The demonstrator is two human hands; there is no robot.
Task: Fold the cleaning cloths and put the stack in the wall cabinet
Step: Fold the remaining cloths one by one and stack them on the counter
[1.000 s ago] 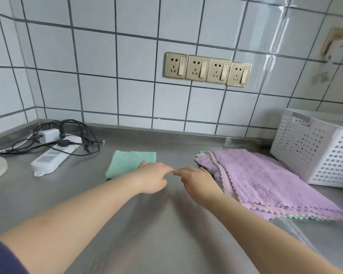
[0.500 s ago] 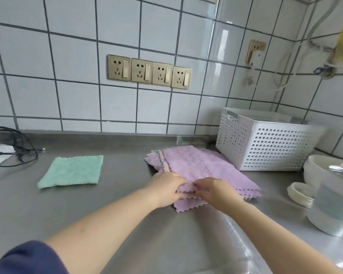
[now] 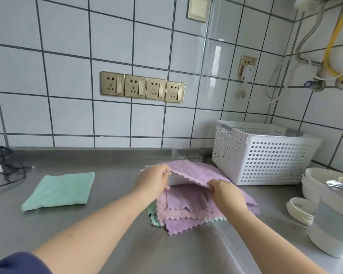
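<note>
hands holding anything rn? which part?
Both hold the top purple cloth of the pile by its near edge: left hand pinches the left corner, right hand grips the edge further right, lifting it off the cloths below.

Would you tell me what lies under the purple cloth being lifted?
Under the lifted purple cloth lie another purple cloth, a pink one and green edges. The pile's far part stays covered.

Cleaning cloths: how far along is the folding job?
Done: one green cloth lies folded on the counter. In hand: both hands, left and right, pinch the top purple cloth, lifting it off the unfolded pile. Left: the pile, stacking, the cabinet, which is out of view.
</note>
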